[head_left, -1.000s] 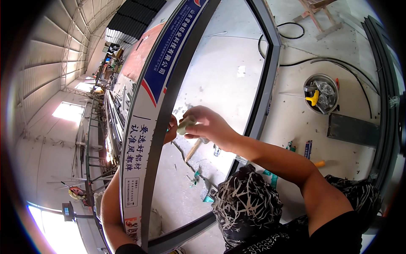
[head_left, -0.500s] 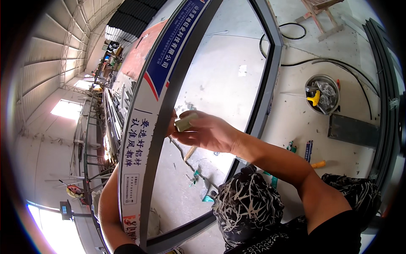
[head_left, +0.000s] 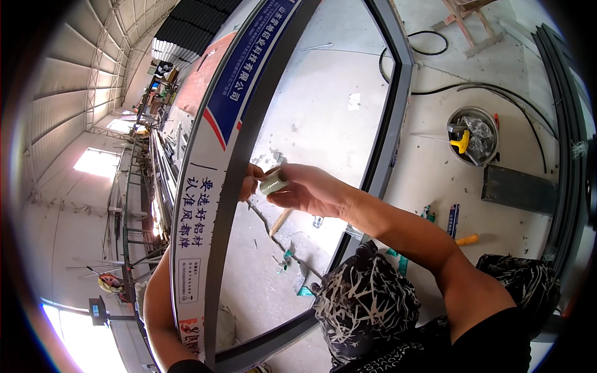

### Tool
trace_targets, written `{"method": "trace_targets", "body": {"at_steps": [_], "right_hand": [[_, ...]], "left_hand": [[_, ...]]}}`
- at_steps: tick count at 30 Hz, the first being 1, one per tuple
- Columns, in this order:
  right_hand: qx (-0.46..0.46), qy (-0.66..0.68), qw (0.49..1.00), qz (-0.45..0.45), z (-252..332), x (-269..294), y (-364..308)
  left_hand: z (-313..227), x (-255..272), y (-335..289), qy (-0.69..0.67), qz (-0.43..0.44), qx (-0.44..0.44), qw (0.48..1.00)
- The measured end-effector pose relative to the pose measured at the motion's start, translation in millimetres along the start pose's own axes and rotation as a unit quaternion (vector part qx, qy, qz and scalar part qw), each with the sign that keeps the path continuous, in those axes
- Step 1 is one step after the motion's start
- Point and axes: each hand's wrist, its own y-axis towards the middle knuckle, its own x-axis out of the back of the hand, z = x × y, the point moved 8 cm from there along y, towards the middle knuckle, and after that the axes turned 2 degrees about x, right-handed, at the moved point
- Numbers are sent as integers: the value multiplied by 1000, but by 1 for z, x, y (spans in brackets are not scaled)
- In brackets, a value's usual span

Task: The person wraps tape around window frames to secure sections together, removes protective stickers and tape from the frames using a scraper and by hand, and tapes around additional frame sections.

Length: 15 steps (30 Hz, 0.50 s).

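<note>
A grey metal window frame [head_left: 256, 140] stands up before me, with a printed protective film [head_left: 205, 171] on its near face. Inside its opening, my right hand [head_left: 311, 189] is closed around a small pale-green roll [head_left: 273, 183] that looks like tape. My left arm [head_left: 159, 304] passes behind the printed side. Only the fingertips of my left hand [head_left: 250, 181] come out past the inner edge, bent together right beside the roll. Whether they pinch the roll's loose end is too small to make out; the rest of that hand is hidden by the frame.
On the floor to the right stand a round metal bowl [head_left: 474, 135] with a yellow-handled tool, a dark box-shaped profile [head_left: 520, 189] and black hoses [head_left: 485, 85]. Long dark profiles [head_left: 563, 124] line the right edge. A wooden-handled tool [head_left: 281, 222] lies beyond the opening.
The roll has turned in my right hand and shows more of its side. More of my left fingertips now show past the frame's edge. The upper frame sits slightly further left in view.
</note>
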Motion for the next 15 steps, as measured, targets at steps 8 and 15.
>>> {"method": "trace_targets", "body": {"at_steps": [8,15], "right_hand": [[6,53,999,-2,-6,9,-1],[60,-26,998,-3,34,-15,-17]], "left_hand": [[5,-30,-10,-209,205,52,955],[-5,4,-6,-55,53,43,996]]}}
